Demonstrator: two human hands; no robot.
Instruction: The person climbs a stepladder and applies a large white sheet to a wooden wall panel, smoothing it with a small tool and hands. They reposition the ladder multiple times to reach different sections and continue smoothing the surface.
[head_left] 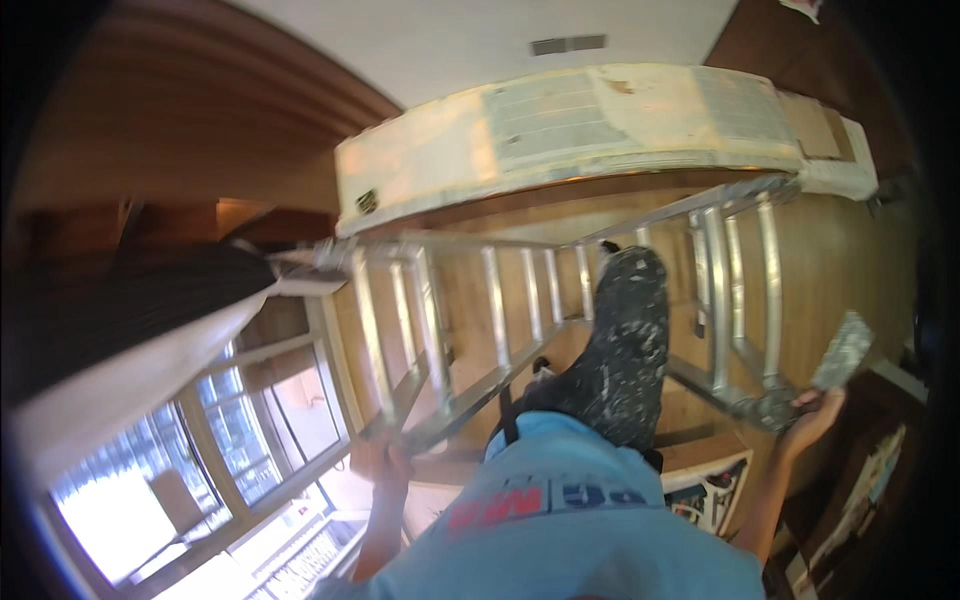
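Observation:
My right hand [818, 418] is closed around the handle of a putty knife [845, 352] with a wide, smeared metal blade pointing up and away. That hand is beside the dark hinge [770, 409] of an aluminium folding ladder [718, 300]. At the ladder's near left end, my left hand [388, 458] appears closed on the rail; motion blurs its fingers. Between the left and right sets of rungs, my leg in paint-spattered dark trousers [632, 340] stretches forward, with the foot among the rungs.
Ahead, a boxed-out wall section [560, 120] carries pale compound patches. Below it lies a wooden floor [835, 270]. Windows [240, 430] and draped dark and white sheeting [150, 350] are at left. An open box of items [708, 495] sits behind the ladder at right. A vent [568, 45] is overhead.

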